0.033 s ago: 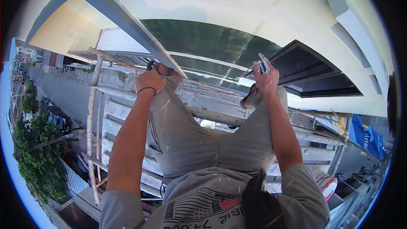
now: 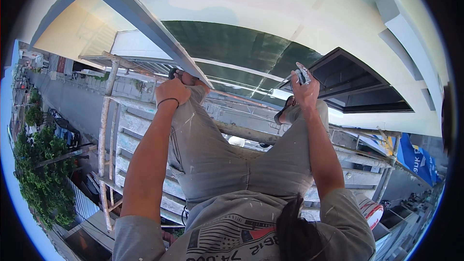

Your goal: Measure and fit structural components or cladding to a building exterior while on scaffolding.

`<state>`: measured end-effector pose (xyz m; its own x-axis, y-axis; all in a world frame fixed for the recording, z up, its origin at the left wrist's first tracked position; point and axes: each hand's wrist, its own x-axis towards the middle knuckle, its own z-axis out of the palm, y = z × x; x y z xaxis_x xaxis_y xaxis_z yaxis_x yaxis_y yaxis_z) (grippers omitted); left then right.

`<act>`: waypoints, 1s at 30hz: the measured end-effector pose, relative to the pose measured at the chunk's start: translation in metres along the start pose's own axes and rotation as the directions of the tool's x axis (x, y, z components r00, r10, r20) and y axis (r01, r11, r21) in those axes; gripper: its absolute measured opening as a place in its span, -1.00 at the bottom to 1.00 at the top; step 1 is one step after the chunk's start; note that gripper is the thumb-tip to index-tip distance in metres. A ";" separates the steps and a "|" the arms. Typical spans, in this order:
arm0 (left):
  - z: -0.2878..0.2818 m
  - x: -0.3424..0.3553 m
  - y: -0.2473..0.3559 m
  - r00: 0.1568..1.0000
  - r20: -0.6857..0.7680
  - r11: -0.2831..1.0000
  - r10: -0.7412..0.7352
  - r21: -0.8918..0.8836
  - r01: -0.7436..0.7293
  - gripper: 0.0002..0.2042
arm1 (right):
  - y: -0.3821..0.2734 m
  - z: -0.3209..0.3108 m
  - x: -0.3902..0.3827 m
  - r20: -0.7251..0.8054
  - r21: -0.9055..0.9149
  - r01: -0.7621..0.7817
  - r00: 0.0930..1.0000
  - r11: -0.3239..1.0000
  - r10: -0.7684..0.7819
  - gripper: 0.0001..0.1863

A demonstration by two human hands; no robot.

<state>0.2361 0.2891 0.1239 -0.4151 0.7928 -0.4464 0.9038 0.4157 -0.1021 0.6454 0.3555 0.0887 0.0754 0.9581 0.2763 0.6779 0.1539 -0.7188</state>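
Observation:
My left hand (image 2: pixel 170 94), with a dark band at the wrist, is closed at my left knee, by my trouser leg (image 2: pixel 193 125). Its curled fingertips are turned away, so I cannot make out whether anything is in them. Over by my right knee, my right hand (image 2: pixel 305 94) is raised and wrapped round a small grey-white tool (image 2: pixel 303 73). The tool is smeared with paint or putty; its exact kind does not show. Past the hand, beside a dark-framed window (image 2: pixel 362 79), runs a pale wall (image 2: pixel 319 14).
I sit on a paint-spotted scaffold of slats (image 2: pixel 137 124) and poles (image 2: pixel 104 130), high above a street (image 2: pixel 72 94). A dark green glass band (image 2: pixel 232 43) crosses the wall ahead. A tree (image 2: pixel 46 174) stands below left; a round white-and-red bucket (image 2: pixel 372 212) is at right.
The whole view has shifted very slightly. My right hand and its tool are turned a little; my left hand stays at the knee.

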 end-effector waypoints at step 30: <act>0.001 -0.004 -0.002 0.996 -0.065 0.995 -0.053 -0.084 0.047 -0.60 | -0.206 0.001 0.085 0.528 0.766 -0.397 0.838 0.506 -0.142 -0.59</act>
<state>0.2361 0.2848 0.1249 -0.4683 0.7970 -0.3814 0.8710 0.4889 -0.0480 0.5115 0.4054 0.2593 -0.4189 0.9080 -0.0030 -0.2471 -0.1172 -0.9619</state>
